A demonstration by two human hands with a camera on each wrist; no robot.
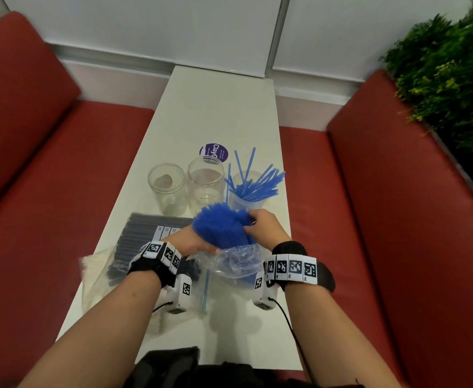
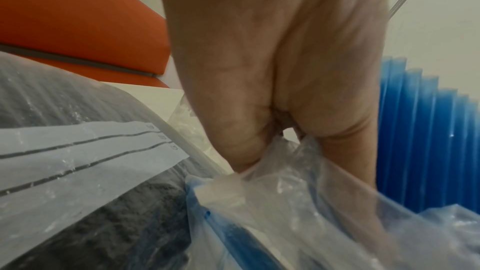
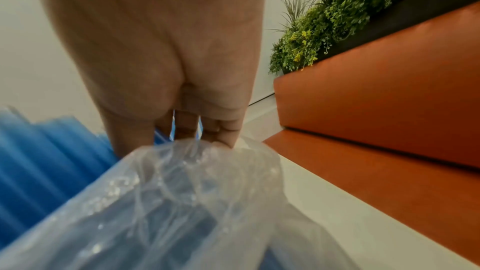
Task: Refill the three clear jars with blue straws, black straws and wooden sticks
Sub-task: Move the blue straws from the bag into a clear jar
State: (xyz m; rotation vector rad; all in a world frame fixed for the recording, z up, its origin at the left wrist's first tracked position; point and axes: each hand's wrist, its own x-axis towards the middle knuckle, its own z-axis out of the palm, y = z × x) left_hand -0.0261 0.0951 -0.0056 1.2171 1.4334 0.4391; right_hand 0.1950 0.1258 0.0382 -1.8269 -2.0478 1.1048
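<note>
Three clear jars stand mid-table. The left jar (image 1: pixel 166 189) and middle jar (image 1: pixel 206 183) hold no straws, while the right jar (image 1: pixel 240 203) has several blue straws fanned out of it. In front of them I hold a thick bundle of blue straws (image 1: pixel 221 228) that sticks up out of a clear plastic bag (image 1: pixel 235 260). My left hand (image 1: pixel 201 245) grips the bag's rim (image 2: pixel 285 192) at the bundle's left side. My right hand (image 1: pixel 253 224) curls round the straws (image 3: pixel 39 161) near their tops. A bag of black straws (image 1: pixel 143 239) lies at the left.
A pale flat bag (image 1: pixel 95 273) lies under the black straws at the table's left edge. A purple round sticker (image 1: pixel 214 153) sits behind the jars. Red benches (image 1: pixel 397 205) flank the narrow white table (image 1: pixel 221 107), and a green plant (image 1: pixel 447 79) stands at the far right.
</note>
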